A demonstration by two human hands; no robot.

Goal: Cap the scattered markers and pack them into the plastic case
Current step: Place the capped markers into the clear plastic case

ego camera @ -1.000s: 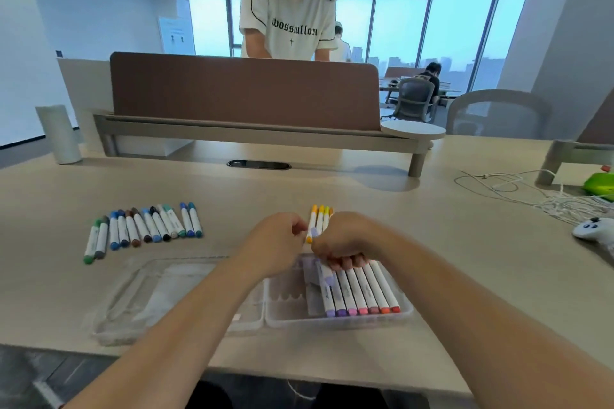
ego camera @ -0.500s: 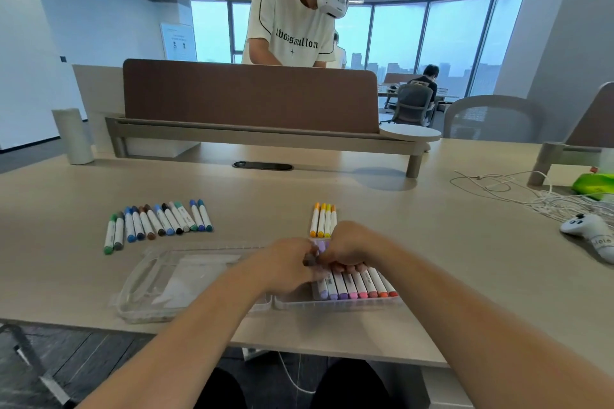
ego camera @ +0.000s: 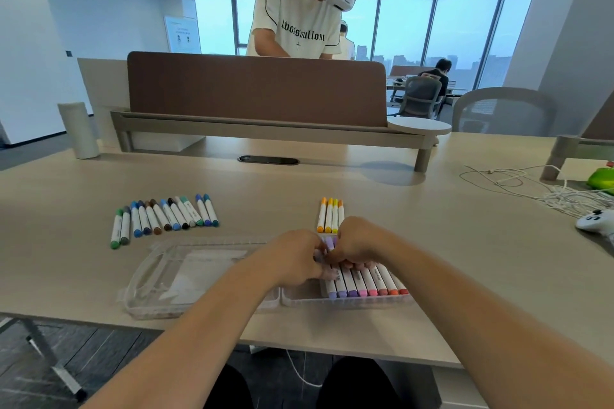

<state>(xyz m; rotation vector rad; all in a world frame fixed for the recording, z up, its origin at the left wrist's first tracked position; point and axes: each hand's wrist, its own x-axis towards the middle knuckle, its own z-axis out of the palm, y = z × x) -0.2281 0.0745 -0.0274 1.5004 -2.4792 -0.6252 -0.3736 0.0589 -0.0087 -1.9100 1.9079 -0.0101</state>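
Observation:
The clear plastic case [ego camera: 349, 304] lies open near the desk's front edge, its lid [ego camera: 159, 276] folded out to the left. Several capped markers [ego camera: 365, 284], purple through pink to orange, lie side by side in the tray. My left hand [ego camera: 292, 259] and my right hand [ego camera: 357, 244] meet above the tray's left end, both pinching a light purple marker [ego camera: 329, 245] between their fingertips. Several yellow and orange markers [ego camera: 330, 214] lie just behind my hands. A row of green, blue and brown markers [ego camera: 162, 217] lies on the desk to the left.
A white game controller [ego camera: 594, 221] and tangled white cables [ego camera: 531, 186] sit at the right. A brown divider [ego camera: 255, 90] crosses the back of the desk, with a person standing behind it. A white cylinder [ego camera: 79, 129] stands at far left.
Both hands have come down from near the yellow markers to the tray's left end and stay together on the purple marker. The camera has tilted up.

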